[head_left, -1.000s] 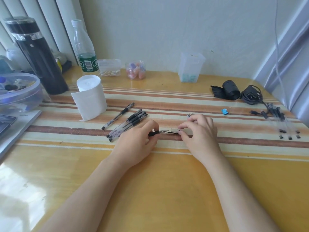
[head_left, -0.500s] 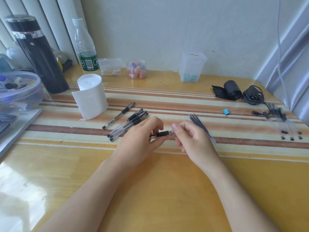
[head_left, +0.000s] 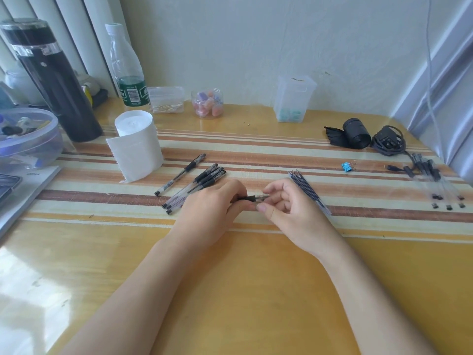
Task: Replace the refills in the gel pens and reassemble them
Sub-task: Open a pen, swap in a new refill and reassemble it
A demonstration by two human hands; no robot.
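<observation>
Left hand [head_left: 212, 208]: fingers curled round black grip of gel pen [head_left: 252, 198]
Right hand [head_left: 289, 211]: thumb and fingertips pinched on clear tip end of same pen
Gel pen: level between both hands, over striped mat [head_left: 256, 160], mid-table
Refills [head_left: 307, 190]: bundled on mat, just right of right hand
Other pens [head_left: 202, 181]: clustered on mat beside left hand, near ends hidden behind it
Tissue roll [head_left: 137, 147]: upright, behind pens

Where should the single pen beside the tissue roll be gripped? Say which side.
Pinch the single pen at its black grip, from above, fingers across the barrel: it lies flat, diagonal, with the tissue roll close on its left.
</observation>
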